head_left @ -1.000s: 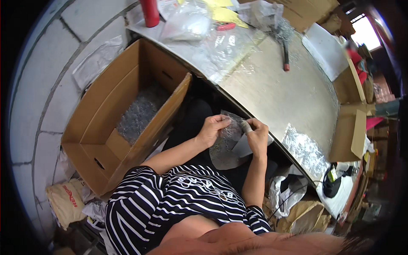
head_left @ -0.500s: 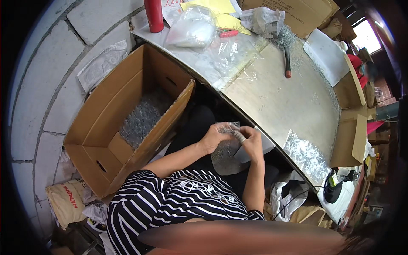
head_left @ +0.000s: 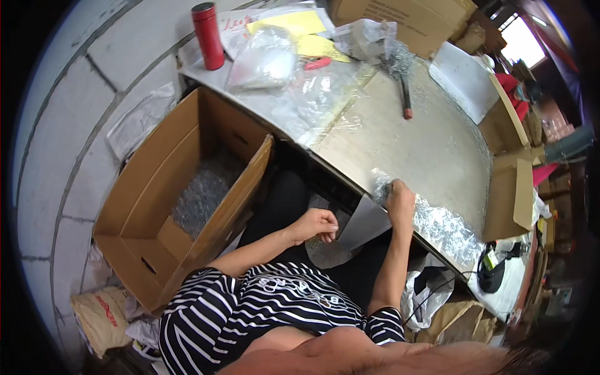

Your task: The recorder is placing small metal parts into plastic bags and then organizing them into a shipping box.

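Observation:
My right hand (head_left: 400, 201) is over the near edge of the table (head_left: 356, 147), its fingers closed on a small clear plastic bag (head_left: 380, 182) with something shiny in it. Just right of it, a pile of shiny clear packets (head_left: 447, 222) lies along the table edge. My left hand (head_left: 316, 225) is above my lap, fingers curled in, with nothing showing in it. Beneath it, a clear plastic sheet or bag (head_left: 326, 254) is partly hidden. Between my hands a whitish panel (head_left: 364, 222) slants below the table edge.
At my left a deep open carton (head_left: 150, 187) holds many clear packets (head_left: 203, 197). A red flask (head_left: 208, 37), plastic bags (head_left: 265, 59), a pink-red cutter (head_left: 317, 63) and a dark-handled tool (head_left: 406, 100) lie across the table. Cardboard flaps (head_left: 509, 194) border its right. A person in red (head_left: 515, 94) is beyond.
My hands have parted. The right hand has moved up and right to the table edge with the small bag; the left stays above my lap, slightly lower. The view has tilted a little.

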### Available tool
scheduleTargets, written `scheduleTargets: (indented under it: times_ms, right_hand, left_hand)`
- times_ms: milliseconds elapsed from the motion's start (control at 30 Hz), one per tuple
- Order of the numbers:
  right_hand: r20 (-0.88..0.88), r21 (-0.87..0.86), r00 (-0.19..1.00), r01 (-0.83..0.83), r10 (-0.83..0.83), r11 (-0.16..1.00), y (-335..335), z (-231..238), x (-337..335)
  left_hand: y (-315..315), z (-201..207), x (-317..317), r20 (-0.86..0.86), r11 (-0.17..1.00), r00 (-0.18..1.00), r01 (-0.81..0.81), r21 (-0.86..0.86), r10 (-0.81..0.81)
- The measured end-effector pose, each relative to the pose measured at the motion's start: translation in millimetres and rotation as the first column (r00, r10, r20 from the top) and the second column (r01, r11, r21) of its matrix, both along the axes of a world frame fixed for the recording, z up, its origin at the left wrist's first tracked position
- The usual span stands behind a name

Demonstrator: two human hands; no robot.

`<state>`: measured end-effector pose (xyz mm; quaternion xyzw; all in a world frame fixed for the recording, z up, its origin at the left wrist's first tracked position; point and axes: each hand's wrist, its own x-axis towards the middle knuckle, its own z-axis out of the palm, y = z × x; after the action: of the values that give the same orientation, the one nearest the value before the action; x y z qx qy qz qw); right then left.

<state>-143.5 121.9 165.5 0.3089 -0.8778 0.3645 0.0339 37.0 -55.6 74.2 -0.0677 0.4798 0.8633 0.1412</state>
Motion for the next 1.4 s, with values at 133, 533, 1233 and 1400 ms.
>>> scheduleTargets:
  times_ms: [133, 533, 1233, 1400]
  right_hand:
    - [0.190, -0.229, 0.976, -0.061, 0.106, 0.971, 10, 35, 27]
    - [-0.135, -0.175, 0.877, 0.437, -0.461, 0.882, 92, -7, 20]
    - [0.101, 0.226, 0.333, 0.910, -0.938, 0.347, 282, 13, -37]
    - [0.144, -0.124, 0.471, 0.881, -0.870, 0.456, 303, -36, -62]
  left_hand:
    - [-14, 1, -6, 0.041, 0.981, 0.989, -0.135, -0.137, 0.142]
    - [36, 58, -84, -0.255, 0.889, 0.966, -0.080, -0.451, -0.043]
    - [126, 64, -195, -0.364, 0.474, 0.881, -0.193, -0.859, -0.301]
    - [129, 70, -189, -0.341, 0.471, 0.891, -0.173, -0.865, -0.300]
